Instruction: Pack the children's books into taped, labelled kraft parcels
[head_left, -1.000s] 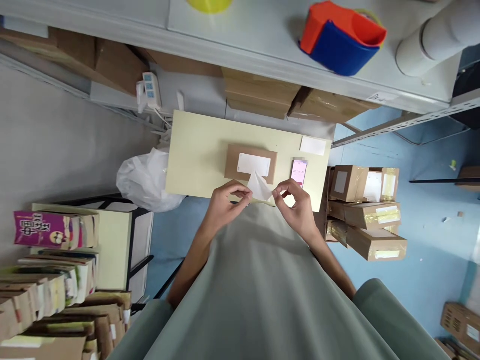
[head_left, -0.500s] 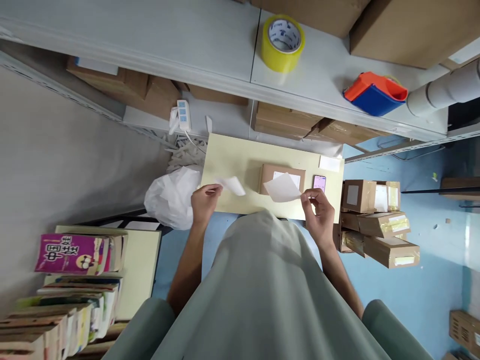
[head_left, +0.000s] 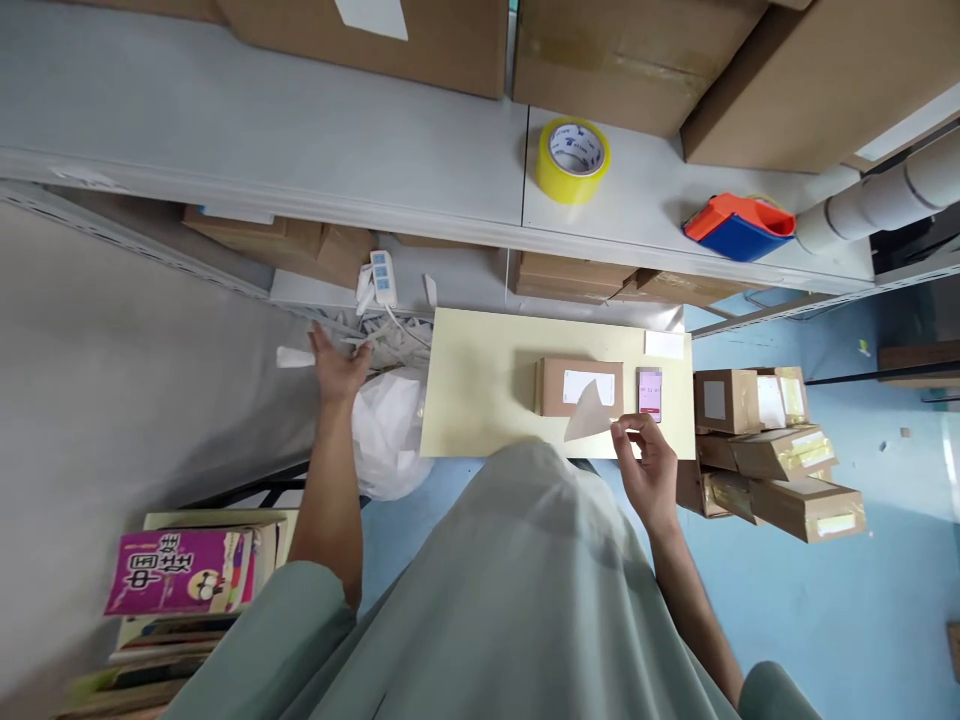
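Note:
My left hand (head_left: 339, 368) is stretched out over the left side with its fingers spread. A white paper strip (head_left: 295, 357) hangs just left of its fingers, seemingly apart from them. Close by the hand, a white plastic bag (head_left: 388, 430) and a heap of paper scraps (head_left: 394, 343) lie beside the table. Between thumb and fingertips my right hand (head_left: 646, 460) pinches the corner of a thin, curled white sheet (head_left: 589, 415). That sheet partly covers a small cardboard box (head_left: 555, 400) with a white label (head_left: 576, 385) on top.
On the pale yellow table (head_left: 480, 390) are a phone (head_left: 649, 390) and a white slip (head_left: 664, 344). A grey shelf holds yellow tape (head_left: 572, 160) and a tape dispenser (head_left: 741, 226). Cardboard boxes (head_left: 795, 490) are stacked at right, books (head_left: 180, 572) at left. A power strip (head_left: 383, 278) lies behind.
My left hand has swung left from the table to above the scraps and opened, and the white strip has left its grip. My right hand still pinches the sheet. The view has shifted.

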